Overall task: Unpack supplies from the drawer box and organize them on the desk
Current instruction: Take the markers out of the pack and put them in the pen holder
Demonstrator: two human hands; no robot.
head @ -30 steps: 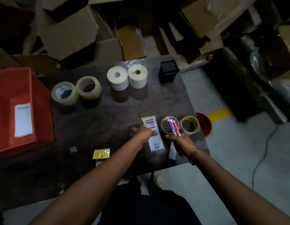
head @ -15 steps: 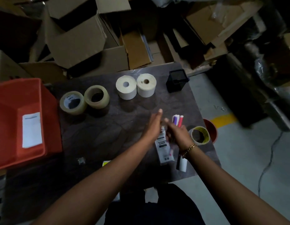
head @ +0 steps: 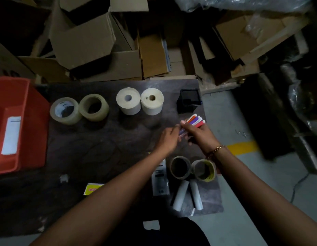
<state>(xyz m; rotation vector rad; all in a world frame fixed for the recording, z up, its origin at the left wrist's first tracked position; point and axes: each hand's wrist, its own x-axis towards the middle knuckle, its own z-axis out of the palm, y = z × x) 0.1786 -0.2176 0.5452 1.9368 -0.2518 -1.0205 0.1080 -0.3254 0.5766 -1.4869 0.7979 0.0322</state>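
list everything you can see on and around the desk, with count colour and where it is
desk: 1, dark, centre
red bin: 1, red with a white label, left end of desk
clear tape rolls: 2, translucent, far left of desk, side by side
white paper rolls: 2, off-white, far middle, touching
black holder: 1, black, far right corner
small tape rolls: 2, brownish and yellow-cored, near right
white tubes: 2, white, near right edge, lying down
label packet: 1, white and black, beside the small rolls
yellow packet: 1, yellow, near middle
pens: a bundle, red, purple and white, held near the holder
cardboard boxes: many, brown, behind the desk
left hand: at the bundle's lower end
right hand: gripping the bundle
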